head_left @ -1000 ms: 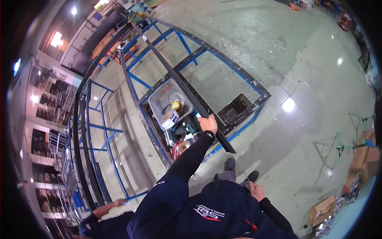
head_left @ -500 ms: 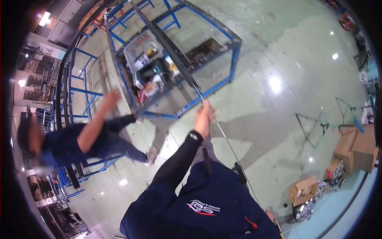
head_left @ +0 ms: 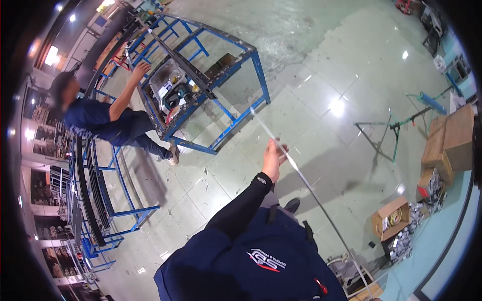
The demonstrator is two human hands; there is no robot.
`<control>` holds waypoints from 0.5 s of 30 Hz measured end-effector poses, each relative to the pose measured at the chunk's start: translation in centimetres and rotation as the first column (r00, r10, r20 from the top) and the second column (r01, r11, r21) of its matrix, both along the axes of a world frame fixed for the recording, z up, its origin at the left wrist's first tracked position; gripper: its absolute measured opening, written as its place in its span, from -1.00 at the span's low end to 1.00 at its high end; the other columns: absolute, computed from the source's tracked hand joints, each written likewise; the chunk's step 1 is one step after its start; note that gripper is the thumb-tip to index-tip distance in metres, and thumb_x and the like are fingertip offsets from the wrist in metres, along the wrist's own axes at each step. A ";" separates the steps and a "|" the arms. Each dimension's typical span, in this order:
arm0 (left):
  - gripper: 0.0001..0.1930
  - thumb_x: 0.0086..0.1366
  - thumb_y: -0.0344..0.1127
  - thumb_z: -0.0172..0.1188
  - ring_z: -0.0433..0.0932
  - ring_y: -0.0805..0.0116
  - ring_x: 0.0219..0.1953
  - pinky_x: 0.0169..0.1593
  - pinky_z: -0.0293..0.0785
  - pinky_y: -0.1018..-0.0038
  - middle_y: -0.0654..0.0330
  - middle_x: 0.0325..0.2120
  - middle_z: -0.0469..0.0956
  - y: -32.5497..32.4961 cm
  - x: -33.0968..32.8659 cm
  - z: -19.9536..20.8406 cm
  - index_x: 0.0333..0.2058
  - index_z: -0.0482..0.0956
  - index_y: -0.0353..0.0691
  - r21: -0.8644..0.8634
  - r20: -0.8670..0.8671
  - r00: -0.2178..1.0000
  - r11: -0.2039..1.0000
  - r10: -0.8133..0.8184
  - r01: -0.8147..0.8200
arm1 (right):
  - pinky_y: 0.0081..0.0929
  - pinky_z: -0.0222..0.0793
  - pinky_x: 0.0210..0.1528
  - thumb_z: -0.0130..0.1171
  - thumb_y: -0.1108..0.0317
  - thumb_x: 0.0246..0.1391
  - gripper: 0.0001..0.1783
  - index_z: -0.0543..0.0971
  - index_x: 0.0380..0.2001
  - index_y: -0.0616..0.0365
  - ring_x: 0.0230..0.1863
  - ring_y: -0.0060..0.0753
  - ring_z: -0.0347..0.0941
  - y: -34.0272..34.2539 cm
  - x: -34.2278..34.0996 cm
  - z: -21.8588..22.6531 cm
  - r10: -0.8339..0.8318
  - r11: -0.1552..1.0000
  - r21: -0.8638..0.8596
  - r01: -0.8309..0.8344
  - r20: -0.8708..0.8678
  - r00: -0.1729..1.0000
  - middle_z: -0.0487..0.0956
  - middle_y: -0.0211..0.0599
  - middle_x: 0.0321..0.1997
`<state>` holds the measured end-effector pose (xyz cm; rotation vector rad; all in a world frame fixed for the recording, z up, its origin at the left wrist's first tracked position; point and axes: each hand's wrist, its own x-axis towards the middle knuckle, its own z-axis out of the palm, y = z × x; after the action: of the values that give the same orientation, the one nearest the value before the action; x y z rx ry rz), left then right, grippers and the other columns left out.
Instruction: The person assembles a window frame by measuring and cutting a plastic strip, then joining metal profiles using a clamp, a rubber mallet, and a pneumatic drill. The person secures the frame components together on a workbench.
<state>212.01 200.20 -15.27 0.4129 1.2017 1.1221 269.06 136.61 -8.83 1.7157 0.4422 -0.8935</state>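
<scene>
My left hand (head_left: 271,161), in a black sleeve, is closed around a long thin metal strip (head_left: 316,196). The strip slants from its far tip, in front of the blue frame table, down past my right side to the lower edge. Where the strip meets that edge, only a sliver of my right hand (head_left: 375,299) shows, its fingers hidden. Beyond the strip's tip, a long dark metal bar (head_left: 197,79) lies along the blue frame table (head_left: 262,75); a gap shows between them.
On the table sits a clear bin (head_left: 165,75) beside tools. A person (head_left: 108,114) stands left, near dark profiles on blue racks (head_left: 131,196). At right are a green folding stand (head_left: 394,128), cardboard boxes (head_left: 437,135), and an open box (head_left: 391,218) among metal scraps.
The strip has come away from the dark bar's end, toward me and to the right. My view has shifted, and the other person now stands farther up, with an arm raised toward the table.
</scene>
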 end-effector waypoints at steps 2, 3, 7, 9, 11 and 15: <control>-0.38 0.42 0.16 -0.03 0.52 0.26 -0.02 -0.01 0.45 0.27 0.08 -0.10 0.54 3.5 0.2 1.3 0.22 0.26 -0.21 0.091 -0.109 0.994 0.996 -0.001 0.012 | -0.23 -0.02 0.40 -0.08 -0.48 0.06 -0.11 0.28 0.31 -0.15 0.45 -0.24 0.00 4.0 -1.2 0.6 -0.032 0.998 0.042 0.036 -0.085 0.996 0.18 -0.13 0.41; -0.37 0.41 0.14 0.02 0.50 0.26 0.03 0.04 0.41 0.28 0.07 -0.03 0.53 4.7 0.1 1.7 0.24 0.27 -0.22 0.129 -0.157 0.988 0.991 -0.003 0.024 | -0.25 -0.09 0.47 -0.12 -0.53 0.06 -0.04 0.23 0.39 -0.19 0.53 -0.28 -0.08 6.6 -2.6 0.8 -0.049 0.991 0.113 0.066 -0.146 0.988 0.11 -0.15 0.50; -0.55 0.30 -0.01 0.17 0.59 0.21 -0.14 -0.08 0.47 0.34 0.00 -0.18 0.62 5.6 -7.5 -5.5 -0.07 0.56 -0.32 0.169 -0.689 0.721 0.952 -0.071 0.255 | -0.21 0.10 -0.56 0.24 0.13 0.11 -0.54 0.47 -0.57 0.38 -0.65 -0.54 0.25 22.8 -13.0 -2.5 0.080 0.236 0.921 0.310 -0.336 0.938 0.29 -0.08 -0.76; -0.63 0.20 -0.06 0.23 0.64 0.02 -0.36 -0.26 0.50 0.21 -0.10 -0.46 0.63 2.1 -9.6 -8.9 -0.32 0.64 -0.33 0.066 -0.856 0.499 0.930 -0.133 0.362 | -0.16 0.04 -0.58 0.22 0.08 0.12 -0.48 0.45 -0.61 0.41 -0.70 -0.42 0.14 28.3 -16.2 -7.6 0.201 0.076 0.979 0.189 -0.200 0.959 0.23 -0.01 -0.78; -0.53 0.15 0.10 0.24 0.61 -0.06 -0.39 -0.31 0.49 0.12 -0.16 -0.48 0.60 -4.8 -14.9 -14.2 -0.44 0.65 -0.31 -0.232 -0.904 0.243 0.881 -0.352 0.413 | -0.17 0.08 -0.55 0.22 0.05 0.13 -0.45 0.46 -0.60 0.42 -0.69 -0.40 0.18 36.4 -21.3 -8.8 0.171 0.064 0.964 0.256 -0.264 0.949 0.26 -0.01 -0.77; -0.52 0.33 0.00 -0.11 0.63 -0.05 -0.26 -0.23 0.50 0.06 -0.08 -0.33 0.64 -21.8 -22.0 -21.0 -0.30 0.66 -0.28 -0.657 -0.685 0.161 0.698 -0.711 0.286 | -0.22 0.16 -0.51 0.23 0.03 0.13 -0.45 0.49 -0.59 0.41 -0.64 -0.42 0.21 48.9 -27.7 -11.5 0.120 0.035 0.891 0.452 -0.453 0.883 0.35 -0.07 -0.73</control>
<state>190.02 178.39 -36.24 1.1680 2.0044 -0.1545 241.35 185.53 -20.31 2.9593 1.4997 -1.2666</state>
